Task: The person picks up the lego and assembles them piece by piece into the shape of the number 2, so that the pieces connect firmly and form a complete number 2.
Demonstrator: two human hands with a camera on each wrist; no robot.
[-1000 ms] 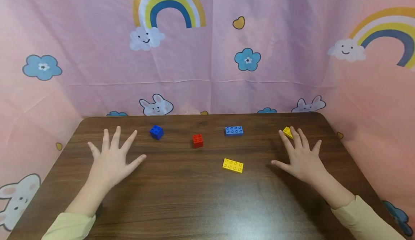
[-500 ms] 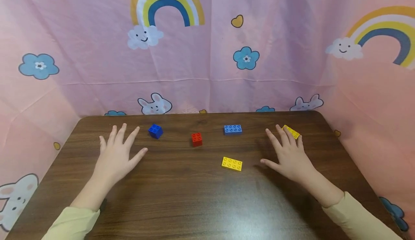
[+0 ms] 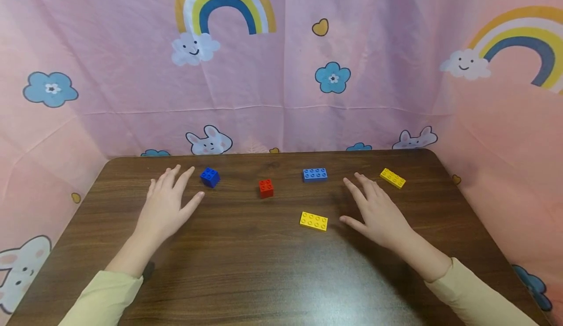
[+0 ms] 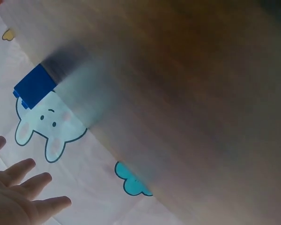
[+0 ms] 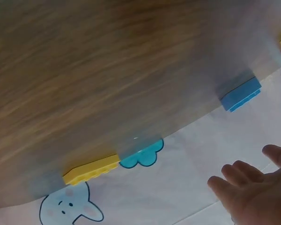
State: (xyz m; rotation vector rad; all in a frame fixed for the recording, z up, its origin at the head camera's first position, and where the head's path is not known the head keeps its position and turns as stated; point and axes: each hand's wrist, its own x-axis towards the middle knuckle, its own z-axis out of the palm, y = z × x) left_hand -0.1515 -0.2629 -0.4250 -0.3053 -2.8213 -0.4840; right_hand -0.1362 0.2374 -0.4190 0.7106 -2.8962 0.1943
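My left hand (image 3: 164, 206) hovers at the table's left with fingers spread, holding nothing. Just right of its fingertips sits a dark blue square brick (image 3: 210, 177), also in the left wrist view as a blue brick (image 4: 35, 86). My right hand (image 3: 378, 213) is over the right half, fingers extended and nothing in them. It lies between a flat yellow brick (image 3: 313, 221) on its left and a second yellow brick (image 3: 393, 178) beyond it to the right. A light blue long brick (image 3: 314, 174) stands ahead of its fingertips. A small red brick (image 3: 266, 188) sits mid-table.
The brown wooden table (image 3: 246, 277) has its far edge against a pink curtain (image 3: 246, 86) printed with rainbows and rabbits. The curtain also hangs along the left and right sides.
My right hand has moved left, uncovering the far-right yellow brick. My left hand has shifted right towards the dark blue brick, its fingers drawing closer together. The bricks stay put.
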